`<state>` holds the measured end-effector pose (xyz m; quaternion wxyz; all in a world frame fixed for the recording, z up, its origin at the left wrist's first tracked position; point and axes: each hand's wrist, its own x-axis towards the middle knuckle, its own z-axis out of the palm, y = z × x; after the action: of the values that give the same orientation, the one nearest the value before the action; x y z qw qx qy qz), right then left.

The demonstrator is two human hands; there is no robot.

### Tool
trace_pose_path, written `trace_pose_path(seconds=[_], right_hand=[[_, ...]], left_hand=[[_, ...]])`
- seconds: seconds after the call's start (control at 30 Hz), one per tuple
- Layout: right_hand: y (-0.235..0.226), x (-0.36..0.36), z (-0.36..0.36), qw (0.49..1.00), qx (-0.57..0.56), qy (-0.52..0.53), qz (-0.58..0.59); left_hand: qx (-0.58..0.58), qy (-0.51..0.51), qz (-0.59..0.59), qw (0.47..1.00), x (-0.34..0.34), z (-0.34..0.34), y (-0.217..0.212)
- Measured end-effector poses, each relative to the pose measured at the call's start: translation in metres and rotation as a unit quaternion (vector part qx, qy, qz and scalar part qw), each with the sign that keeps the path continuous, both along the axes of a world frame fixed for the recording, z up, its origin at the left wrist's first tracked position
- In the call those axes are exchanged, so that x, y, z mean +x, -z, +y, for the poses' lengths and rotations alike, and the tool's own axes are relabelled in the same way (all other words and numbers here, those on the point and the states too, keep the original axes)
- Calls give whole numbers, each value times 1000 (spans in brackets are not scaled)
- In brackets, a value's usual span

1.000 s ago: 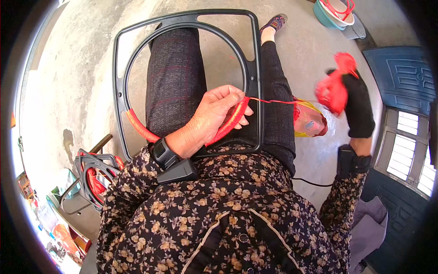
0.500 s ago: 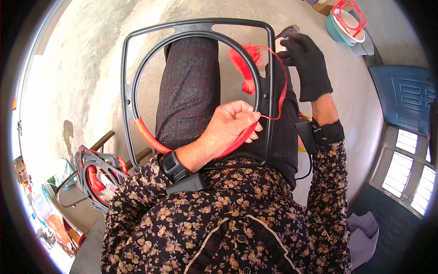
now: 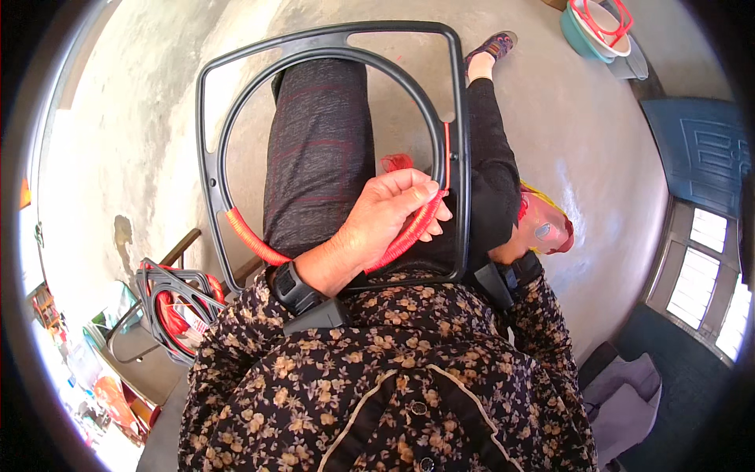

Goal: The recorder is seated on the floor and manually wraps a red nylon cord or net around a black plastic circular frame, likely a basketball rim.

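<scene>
1. Black plastic frame [image 3: 330, 35] (square outline, round inner ring) rests across the person's lap, upright-ish, reaching well beyond the left hand [image 3: 385, 224].
2. Left hand is closed on the ring's lower right arc, fingers pinching the red cord wrapping [image 3: 252, 240] there.
3. Right hand [image 3: 511, 252] is mostly hidden behind the frame's right edge; can't tell if it's open or closed. Red cord bundle [image 3: 546, 224] sits just beside it.
4. Thin red strand [image 3: 448, 153] runs up the ring from the left hand's fingertips.
5. Handling, my read: frame is stiff, light, smooth, so hold at the wrapped section for friction. Cord is soft, slack-prone; keep tension, pinch close to the last turn.
6. Stack of similar frames [image 3: 169, 303] lies on the floor, left of the left hand.
</scene>
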<state>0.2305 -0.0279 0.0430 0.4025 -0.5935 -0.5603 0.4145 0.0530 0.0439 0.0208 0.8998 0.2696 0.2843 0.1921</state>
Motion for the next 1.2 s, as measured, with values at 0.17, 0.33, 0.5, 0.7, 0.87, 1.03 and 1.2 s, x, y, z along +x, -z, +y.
trace_pose_path(seconds=[0.17, 0.33, 0.5, 0.7, 0.87, 1.03, 1.2], right_hand=[[2, -10, -4, 999, 10, 26, 32], [3, -12, -8, 999, 36, 14, 15], [18, -17, 15, 991, 105, 73, 32], [42, -9, 34, 953, -112, 154, 237], [40, -8, 27, 951, -46, 118, 282], [31, -10, 37, 958, -99, 72, 261], [24, -12, 42, 972, -62, 79, 212]], left_hand=[[-12, 2, 27, 1000, 1, 8, -1], [23, -1, 40, 999, 1, 15, 6], [43, 10, 8, 999, 0, 19, 16], [347, -122, 143, 919, -30, 24, -6], [232, -282, 171, 915, -126, 43, -20], [134, -301, 190, 925, -171, 38, -5], [168, -188, 143, 957, -182, 15, -6]])
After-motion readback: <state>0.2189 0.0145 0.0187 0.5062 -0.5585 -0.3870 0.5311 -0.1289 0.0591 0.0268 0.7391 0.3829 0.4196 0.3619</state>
